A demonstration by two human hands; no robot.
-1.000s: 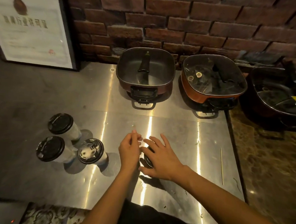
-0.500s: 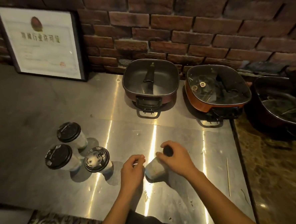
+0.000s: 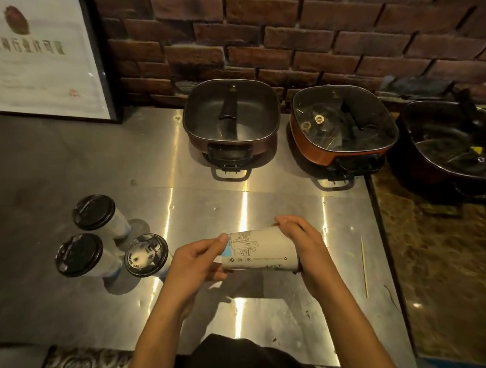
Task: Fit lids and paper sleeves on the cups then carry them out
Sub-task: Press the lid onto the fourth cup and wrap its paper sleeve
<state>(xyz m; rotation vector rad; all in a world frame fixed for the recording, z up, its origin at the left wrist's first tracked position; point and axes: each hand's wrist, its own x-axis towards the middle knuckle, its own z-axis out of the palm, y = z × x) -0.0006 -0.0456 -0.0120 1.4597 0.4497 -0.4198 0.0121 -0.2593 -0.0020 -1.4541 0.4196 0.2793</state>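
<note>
Turning a printed paper cup on its side above the steel counter, we grip it at both ends in the lower centre of the frame. Our left hand curls its fingers round the narrow base end, while our right hand wraps the wide mouth end, where a sliver of black lid shows under the palm. Held level and clear of the counter like this, the cup's tapered wall is free all round. We judge that this suits sliding a paper sleeve up from the base while the right hand keeps the lid pressed home. Whether the line-drawn wrap is already that sleeve or the cup's own print, we cannot tell. Three lidded cups stand upright in a tight cluster at the left of the frame, well apart from our hands, seemingly parked out of the working space until all are ready to carry out. Three pots line the back against the brick wall, a framed certificate leans in the upper left, and a thin stick lies near the counter's right edge. Half a second earlier the cup leaned on the counter between our hands, and a second earlier our hands lay low over it. Since then it has been lifted and laid over sideways, while the three cups at left have not moved.
</note>
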